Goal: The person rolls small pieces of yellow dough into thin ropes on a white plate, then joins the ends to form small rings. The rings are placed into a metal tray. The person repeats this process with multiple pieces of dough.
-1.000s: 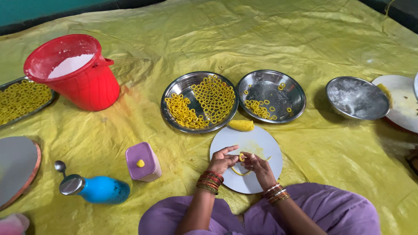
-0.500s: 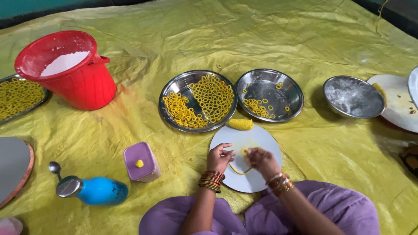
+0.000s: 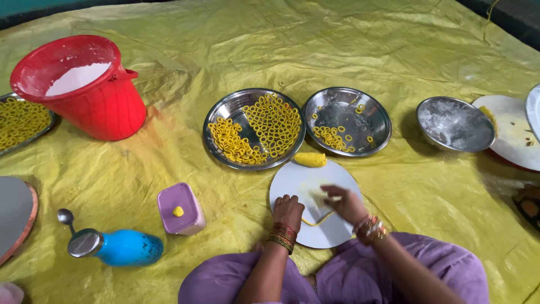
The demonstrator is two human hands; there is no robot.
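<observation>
Yellow dough strip [image 3: 318,219] on white board [image 3: 298,183], near its front edge; left hand [image 3: 288,211] clenched beside it, right hand [image 3: 347,204] pinching strip end. Left plate [image 3: 214,126] pretty full of rings, right plate [image 3: 382,121] sparse, dough lump [image 3: 310,159] left at board's far edge. Sheet [image 3: 281,45] beyond plates open.

Steel plates [image 3: 254,128] close beyond hands [image 3: 318,205]

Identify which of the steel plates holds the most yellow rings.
The left steel plate, beside the white board: rings cover most of it, while the middle plate holds few and the right one none.
</observation>
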